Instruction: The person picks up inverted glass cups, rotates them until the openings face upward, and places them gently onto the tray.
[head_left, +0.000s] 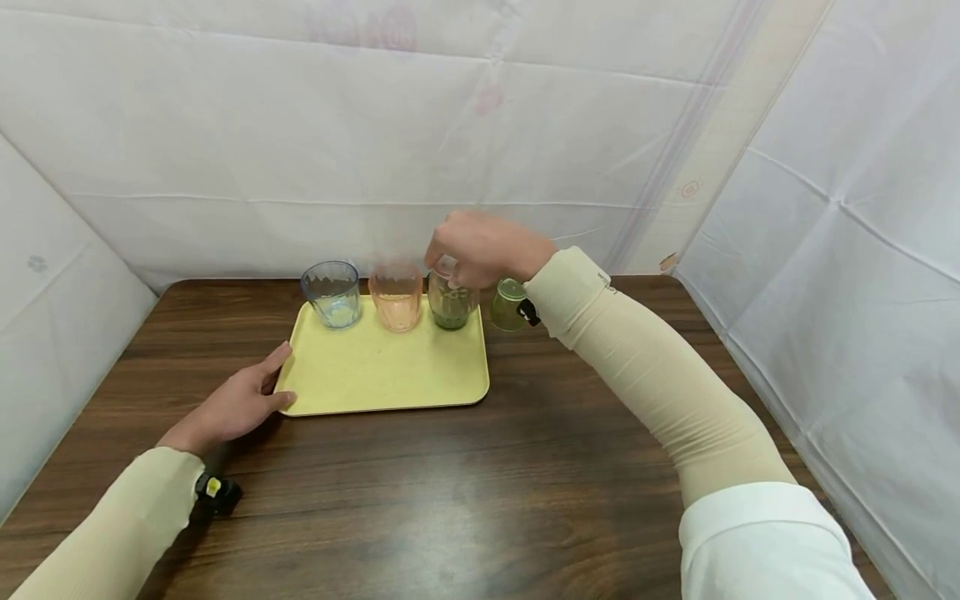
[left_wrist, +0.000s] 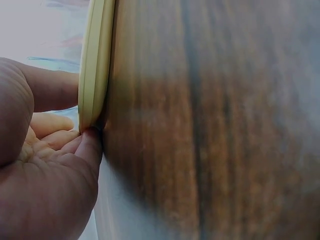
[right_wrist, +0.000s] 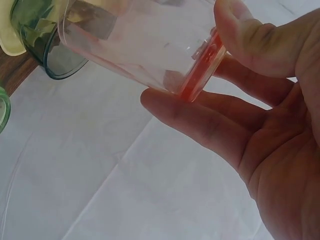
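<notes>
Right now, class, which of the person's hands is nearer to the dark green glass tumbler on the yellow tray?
Right. The right hand hovers just above the dark green glass tumbler at the tray's far edge. The left hand touches the yellow tray at its near left corner, well away from it.

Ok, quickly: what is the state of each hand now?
Left hand: open, fingers touching the tray edge.
Right hand: closed, pinching the pink cup by its rim.
</notes>
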